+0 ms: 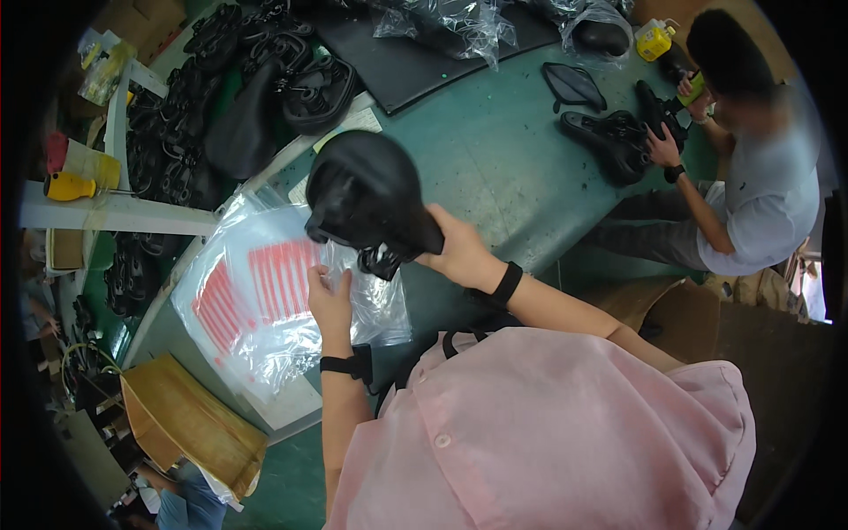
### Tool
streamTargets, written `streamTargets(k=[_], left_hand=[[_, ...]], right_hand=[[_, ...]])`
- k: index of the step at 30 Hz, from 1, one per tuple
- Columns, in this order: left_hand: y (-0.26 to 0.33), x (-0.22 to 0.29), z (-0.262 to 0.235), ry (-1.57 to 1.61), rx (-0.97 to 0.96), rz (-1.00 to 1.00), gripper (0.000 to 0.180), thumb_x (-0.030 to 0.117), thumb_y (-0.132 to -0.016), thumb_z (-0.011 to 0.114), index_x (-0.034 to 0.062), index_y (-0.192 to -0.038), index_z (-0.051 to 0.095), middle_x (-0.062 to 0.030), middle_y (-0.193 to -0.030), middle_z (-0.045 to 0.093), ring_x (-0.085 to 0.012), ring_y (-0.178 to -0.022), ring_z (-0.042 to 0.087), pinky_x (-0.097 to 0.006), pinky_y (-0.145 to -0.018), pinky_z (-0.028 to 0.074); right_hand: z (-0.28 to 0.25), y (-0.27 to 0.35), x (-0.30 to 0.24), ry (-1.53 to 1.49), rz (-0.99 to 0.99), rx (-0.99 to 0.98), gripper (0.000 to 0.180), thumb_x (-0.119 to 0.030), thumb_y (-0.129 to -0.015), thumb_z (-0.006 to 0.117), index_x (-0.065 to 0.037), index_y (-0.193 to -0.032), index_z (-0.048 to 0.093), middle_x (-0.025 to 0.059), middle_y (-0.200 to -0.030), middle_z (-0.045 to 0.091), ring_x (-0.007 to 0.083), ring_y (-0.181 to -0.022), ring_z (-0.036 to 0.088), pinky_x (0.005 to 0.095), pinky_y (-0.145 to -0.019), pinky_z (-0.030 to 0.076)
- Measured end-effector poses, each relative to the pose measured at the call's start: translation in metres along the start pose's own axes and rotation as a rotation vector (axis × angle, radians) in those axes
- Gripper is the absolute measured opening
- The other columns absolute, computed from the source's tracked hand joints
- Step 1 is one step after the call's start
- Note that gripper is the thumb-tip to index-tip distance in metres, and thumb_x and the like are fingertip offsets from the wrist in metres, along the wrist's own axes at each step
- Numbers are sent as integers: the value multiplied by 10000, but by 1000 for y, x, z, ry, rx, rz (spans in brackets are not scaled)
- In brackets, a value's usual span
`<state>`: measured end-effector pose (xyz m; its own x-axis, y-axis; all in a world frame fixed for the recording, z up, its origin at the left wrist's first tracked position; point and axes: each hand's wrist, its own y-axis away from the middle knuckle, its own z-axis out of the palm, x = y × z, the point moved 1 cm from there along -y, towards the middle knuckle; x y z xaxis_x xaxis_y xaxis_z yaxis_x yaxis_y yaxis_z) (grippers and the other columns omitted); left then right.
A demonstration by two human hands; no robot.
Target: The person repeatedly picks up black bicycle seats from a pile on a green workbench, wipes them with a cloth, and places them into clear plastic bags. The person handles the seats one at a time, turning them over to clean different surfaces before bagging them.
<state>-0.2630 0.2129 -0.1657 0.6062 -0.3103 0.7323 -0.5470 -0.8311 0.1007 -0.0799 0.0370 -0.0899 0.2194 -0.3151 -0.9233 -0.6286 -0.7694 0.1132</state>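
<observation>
Gripping a black bicycle saddle [367, 190], right hand [459, 252]; left hand [329, 296] pinches the clear bag's [265, 300] edge.

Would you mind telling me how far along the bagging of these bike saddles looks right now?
Done: nothing bagged shows for certain. In hand: the right hand holds a black saddle above the clear plastic bag, whose mouth the left hand pinches; the saddle is not yet inside. Left: a heap of loose black saddles lies across the table's left end, unbagged. A co-worker handles another saddle at the far side.
</observation>
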Motion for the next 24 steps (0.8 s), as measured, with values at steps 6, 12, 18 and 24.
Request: streamTargets(k=[6, 12, 18, 24], left_hand=[[-10, -24, -24, 697, 83, -326, 87, 102, -897, 526, 38, -915, 581, -26, -762, 592, -101, -701, 570, -262, -600, 466], [-13, -53, -69, 955, 252, -331, 247, 214, -960, 515, 17, -855, 623, 26, -704, 531, -57, -626, 453, -223, -558, 357], [2, 27, -111, 613, 196, 96, 256, 155, -948, 531, -37, -1047, 668, -52, -840, 668, -118, -760, 590, -244, -725, 458], [29, 62, -119, 137, 107, 243, 218, 34, -862, 609, 12, -1067, 682, -135, -938, 706, -147, -829, 650, -263, -758, 493]], right_hand=[[34, 4, -16, 257, -203, -98, 516, -73, -686, 727, -76, -1126, 458, 162, -1006, 574, 380, -946, 570, 441, -776, 475], [74, -8, -4, 476, -370, -315, 499, -7, -683, 669, -56, -1133, 461, 160, -980, 562, 358, -921, 579, 441, -756, 489], [78, -18, -11, 629, -276, -429, 495, 7, -682, 642, -43, -1140, 461, 185, -965, 562, 374, -897, 590, 441, -755, 498], [57, -23, -24, 460, -53, -531, 570, -55, -684, 702, -12, -1204, 472, 208, -1047, 593, 360, -945, 606, 415, -805, 494]])
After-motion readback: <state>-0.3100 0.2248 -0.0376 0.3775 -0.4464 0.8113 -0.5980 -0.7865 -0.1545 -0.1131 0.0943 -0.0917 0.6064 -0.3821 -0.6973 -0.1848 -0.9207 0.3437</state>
